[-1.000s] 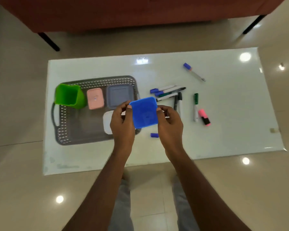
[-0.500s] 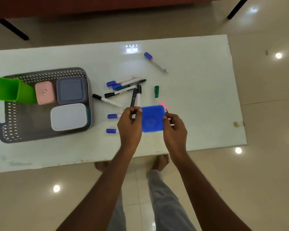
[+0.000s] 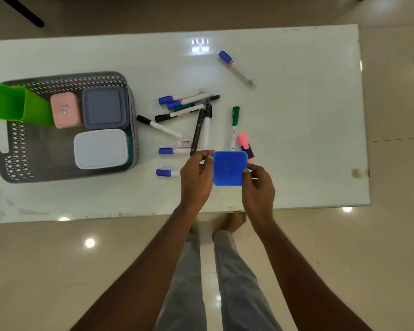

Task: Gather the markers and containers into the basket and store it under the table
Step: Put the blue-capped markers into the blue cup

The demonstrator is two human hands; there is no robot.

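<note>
I hold a square blue container [image 3: 230, 168] above the near middle of the table, my left hand [image 3: 196, 177] on its left edge and my right hand [image 3: 258, 187] on its right edge. The grey mesh basket [image 3: 58, 173] sits at the table's left and holds a green cup [image 3: 17, 106], a pink box [image 3: 65, 110], a grey lidded box [image 3: 104, 107] and a white lidded box [image 3: 100, 148]. Several markers [image 3: 187, 103] lie loose in the table's middle, beside a pink highlighter [image 3: 245, 145]. One blue-capped marker [image 3: 236, 66] lies apart, farther back.
The white glass table [image 3: 296, 115] stands on a glossy tiled floor. A small eraser [image 3: 185, 143] lies among the markers. A small beige bit [image 3: 356, 173] sits near the right edge. My legs and bare feet [image 3: 230, 220] are below the table's near edge.
Both hands carried the blue container rightward, away from the basket, to a spot over the markers. The view shifted so the basket now sits at the far left.
</note>
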